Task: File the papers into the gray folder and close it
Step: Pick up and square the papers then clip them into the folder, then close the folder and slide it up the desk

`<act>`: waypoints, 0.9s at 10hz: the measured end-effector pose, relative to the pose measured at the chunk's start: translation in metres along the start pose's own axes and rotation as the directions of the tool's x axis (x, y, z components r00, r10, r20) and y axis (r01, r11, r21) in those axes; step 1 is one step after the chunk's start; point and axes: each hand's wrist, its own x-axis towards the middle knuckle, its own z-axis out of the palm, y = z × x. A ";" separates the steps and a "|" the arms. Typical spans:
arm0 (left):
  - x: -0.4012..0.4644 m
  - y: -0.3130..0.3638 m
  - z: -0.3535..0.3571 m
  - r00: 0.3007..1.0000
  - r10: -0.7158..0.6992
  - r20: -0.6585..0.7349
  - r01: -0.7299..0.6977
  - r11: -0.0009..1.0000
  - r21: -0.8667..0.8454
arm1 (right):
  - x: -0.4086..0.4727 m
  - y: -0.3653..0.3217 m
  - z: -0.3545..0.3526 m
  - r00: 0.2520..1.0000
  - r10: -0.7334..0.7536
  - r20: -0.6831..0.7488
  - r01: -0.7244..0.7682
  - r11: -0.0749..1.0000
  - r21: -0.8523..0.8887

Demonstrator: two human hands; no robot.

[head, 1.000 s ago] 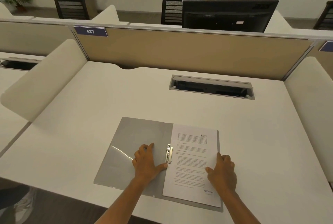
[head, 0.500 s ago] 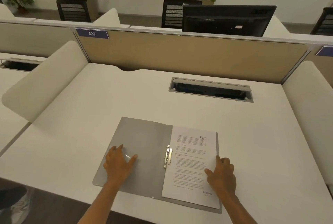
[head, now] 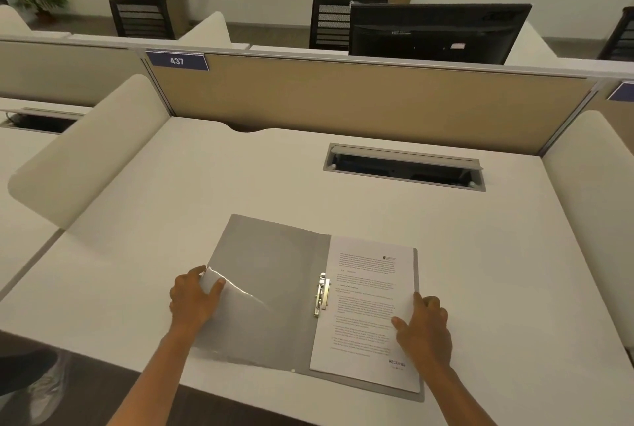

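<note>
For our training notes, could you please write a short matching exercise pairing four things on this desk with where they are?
1. left hand
2. right hand
3. metal clip
4. monitor

A. beside the folder's centre fold
B. behind the partition
C. gripping the folder's left cover edge
D. resting flat on the papers

Pairs: 1-C, 2-D, 3-A, 4-B

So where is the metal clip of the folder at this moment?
The metal clip sits along the spine of the open gray folder, at the left edge of the papers, between the left hand and the right hand.
</note>
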 end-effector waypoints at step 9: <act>-0.129 0.219 -0.032 0.673 0.393 0.627 -0.435 0.896 -0.094 | 0.002 0.009 -0.001 0.999 -0.036 0.012 0.035 0.998 0.047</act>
